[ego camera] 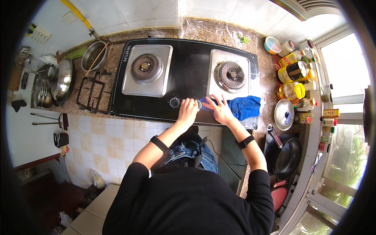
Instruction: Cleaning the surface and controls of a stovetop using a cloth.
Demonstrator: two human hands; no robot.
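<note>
A black two-burner gas stove point(188, 67) lies before me. At its front edge, the bent fingers of my left hand point(188, 111) touch the right control knob point(199, 104). They cover most of it, so whether they grip it is hidden. My right hand point(222, 112), its fingers spread, rests over the left part of a blue cloth point(244, 107). The cloth lies bunched on the stove's front right corner, and a thin part of it reaches towards the knob. The left control knob point(175, 102) is uncovered. Both burners point(147, 67) sit without pan supports.
A black pan support point(92, 91) lies on the granite counter to the left, near a metal bowl point(94, 55) and a lidded wok point(62, 80). Bottles and jars point(292, 72) crowd the right side. Nearer me are a glass lid point(284, 114) and a frying pan point(289, 158).
</note>
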